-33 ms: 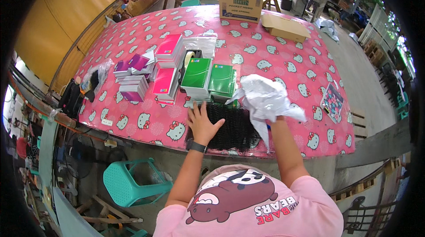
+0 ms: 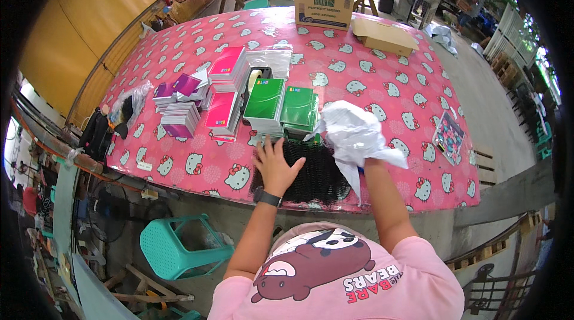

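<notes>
My left hand (image 2: 278, 167) lies flat with fingers spread on the left side of a black mat-like bundle of wavy coils (image 2: 317, 170) at the table's near edge. My right hand (image 2: 374, 167) is at the bundle's right side, under a crumpled white sheet (image 2: 356, 129). The sheet covers its fingers and appears bunched in its grip. Just beyond the bundle are two stacks of green notebooks (image 2: 266, 99), close to my left fingertips. Whether the sheet is paper or plastic I cannot tell.
Pink notebook stacks (image 2: 228, 62) and purple notebooks (image 2: 180, 120) sit left of the green ones, near a tape dispenser (image 2: 256, 76). A cardboard box (image 2: 324, 0) and a flattened carton (image 2: 385, 36) are at the far side. A green stool (image 2: 170, 248) stands by the near edge.
The white sheet and my right hand have shifted slightly to the left, and the sheet's folds differ. My left hand stays on the black bundle.
</notes>
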Action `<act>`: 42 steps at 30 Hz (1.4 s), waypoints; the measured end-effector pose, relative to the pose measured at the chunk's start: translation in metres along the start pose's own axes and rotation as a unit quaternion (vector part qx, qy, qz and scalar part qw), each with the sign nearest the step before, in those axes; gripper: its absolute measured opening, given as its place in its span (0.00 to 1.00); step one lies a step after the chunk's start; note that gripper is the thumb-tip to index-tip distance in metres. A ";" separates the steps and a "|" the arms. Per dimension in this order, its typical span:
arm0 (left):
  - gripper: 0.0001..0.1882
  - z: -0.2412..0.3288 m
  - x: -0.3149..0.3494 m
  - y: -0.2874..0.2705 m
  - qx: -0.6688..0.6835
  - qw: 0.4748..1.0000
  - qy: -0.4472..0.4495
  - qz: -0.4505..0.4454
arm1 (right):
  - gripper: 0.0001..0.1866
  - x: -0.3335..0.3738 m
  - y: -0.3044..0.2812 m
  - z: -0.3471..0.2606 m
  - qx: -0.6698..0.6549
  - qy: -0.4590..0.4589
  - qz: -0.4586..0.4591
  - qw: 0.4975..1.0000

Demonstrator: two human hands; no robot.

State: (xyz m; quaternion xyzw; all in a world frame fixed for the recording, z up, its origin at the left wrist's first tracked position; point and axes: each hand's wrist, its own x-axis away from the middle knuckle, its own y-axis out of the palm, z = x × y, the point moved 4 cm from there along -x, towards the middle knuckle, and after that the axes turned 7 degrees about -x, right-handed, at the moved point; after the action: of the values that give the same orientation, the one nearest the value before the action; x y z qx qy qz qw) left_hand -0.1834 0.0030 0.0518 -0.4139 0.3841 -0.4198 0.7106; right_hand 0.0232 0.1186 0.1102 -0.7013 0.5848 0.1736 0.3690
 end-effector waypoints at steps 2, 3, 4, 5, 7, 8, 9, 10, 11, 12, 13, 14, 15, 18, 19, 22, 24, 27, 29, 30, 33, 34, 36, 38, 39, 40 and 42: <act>0.46 0.016 -0.002 0.002 -0.020 0.998 0.043 0.032 | 0.17 -0.002 0.016 -0.002 0.071 -0.059 -0.045 0.995; 0.42 0.021 -0.004 0.006 -0.028 0.998 0.042 0.035 | 0.17 -0.002 0.022 -0.003 0.090 -0.078 -0.056 0.991; 0.39 0.025 -0.004 0.008 -0.035 0.998 0.042 0.038 | 0.17 0.000 0.025 -0.002 0.088 -0.075 -0.068 0.991; 0.35 0.028 -0.005 0.010 -0.057 0.997 0.040 0.030 | 0.17 0.002 0.024 -0.002 0.073 -0.055 -0.069 0.993; 0.33 0.027 -0.007 0.016 -0.075 0.996 0.045 0.022 | 0.17 0.005 0.021 -0.001 0.051 -0.026 -0.070 0.996; 0.31 0.028 -0.007 0.017 -0.095 0.994 0.051 0.013 | 0.17 0.009 0.022 -0.001 0.046 -0.017 -0.067 0.997; 0.31 0.027 -0.008 0.017 -0.096 0.994 0.051 0.012 | 0.17 0.011 0.022 -0.002 0.039 -0.010 -0.065 0.997; 0.29 0.026 -0.009 0.018 -0.083 0.996 0.038 0.001 | 0.17 0.013 0.024 -0.002 0.034 -0.002 -0.062 0.998; 0.27 0.027 -0.011 0.018 -0.068 0.997 0.026 -0.010 | 0.17 0.015 0.026 -0.002 0.030 0.005 -0.056 0.998; 0.27 0.030 -0.013 0.017 -0.069 0.997 0.027 -0.012 | 0.17 0.016 0.028 -0.002 0.026 0.008 -0.053 0.998; 0.26 0.031 -0.016 0.018 -0.072 0.997 0.008 -0.024 | 0.17 0.019 0.028 -0.003 0.023 0.012 -0.049 0.998; 0.24 0.032 -0.021 0.017 -0.077 0.996 -0.014 -0.034 | 0.17 0.020 0.028 -0.002 0.016 0.016 -0.045 0.999; 0.23 0.033 -0.026 0.018 -0.095 0.994 -0.021 -0.047 | 0.17 0.020 0.028 -0.002 0.007 0.021 -0.042 0.999; 0.22 0.039 -0.033 0.026 -0.112 0.993 0.023 0.002 | 0.17 0.021 0.024 0.001 -0.010 0.029 -0.033 0.999; 0.18 0.038 -0.035 0.030 -0.106 0.994 0.037 -0.004 | 0.17 0.022 0.024 0.001 -0.015 0.032 -0.032 0.999; 0.15 0.031 -0.040 0.032 -0.073 0.996 0.006 -0.060 | 0.17 0.025 0.022 0.005 -0.031 0.044 -0.026 0.998; 0.12 0.033 -0.043 0.033 -0.061 0.996 -0.013 -0.059 | 0.17 0.027 0.020 0.007 -0.042 0.050 -0.022 0.998; 0.10 0.037 -0.049 0.035 -0.056 0.995 -0.071 -0.048 | 0.17 0.030 0.014 0.010 -0.065 0.063 -0.013 0.996; 0.09 0.035 -0.052 0.037 -0.009 0.992 -0.116 -0.045 | 0.17 0.033 0.011 0.012 -0.081 0.074 -0.004 0.994; 0.09 0.031 -0.054 0.040 -0.010 0.992 -0.116 -0.044 | 0.17 0.035 0.007 0.013 -0.092 0.079 -0.001 0.993; 0.11 0.016 -0.058 0.045 0.089 0.985 -0.145 0.020 | 0.17 0.039 0.002 0.017 -0.117 0.092 0.011 0.989; 0.11 0.013 -0.057 0.048 0.087 0.985 -0.145 0.022 | 0.17 0.039 0.002 0.017 -0.126 0.095 0.015 0.987; 0.10 0.011 -0.056 0.048 0.113 0.984 -0.129 0.049 | 0.17 0.039 0.001 0.019 -0.138 0.098 0.021 0.985; 0.11 0.013 -0.055 0.044 0.120 0.986 -0.108 0.026 | 0.17 0.038 -0.002 0.019 -0.143 0.099 0.030 0.984; 0.12 0.016 -0.054 0.042 0.128 0.988 -0.089 0.004 | 0.17 0.036 -0.003 0.020 -0.143 0.099 0.039 0.984; 0.12 0.017 -0.050 0.037 0.128 0.988 -0.089 0.004 | 0.17 0.034 -0.004 0.020 -0.146 0.097 0.044 0.983; 0.16 0.032 -0.034 0.006 0.041 0.986 -0.041 0.154 | 0.17 0.032 -0.013 0.022 -0.160 0.102 0.063 0.980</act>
State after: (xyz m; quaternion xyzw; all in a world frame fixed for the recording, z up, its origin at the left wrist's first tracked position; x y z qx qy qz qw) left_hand -0.1650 0.0443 0.0650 -0.3368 0.3965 -0.3035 0.7983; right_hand 0.0479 0.1127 0.0780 -0.7273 0.6267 0.2151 0.1786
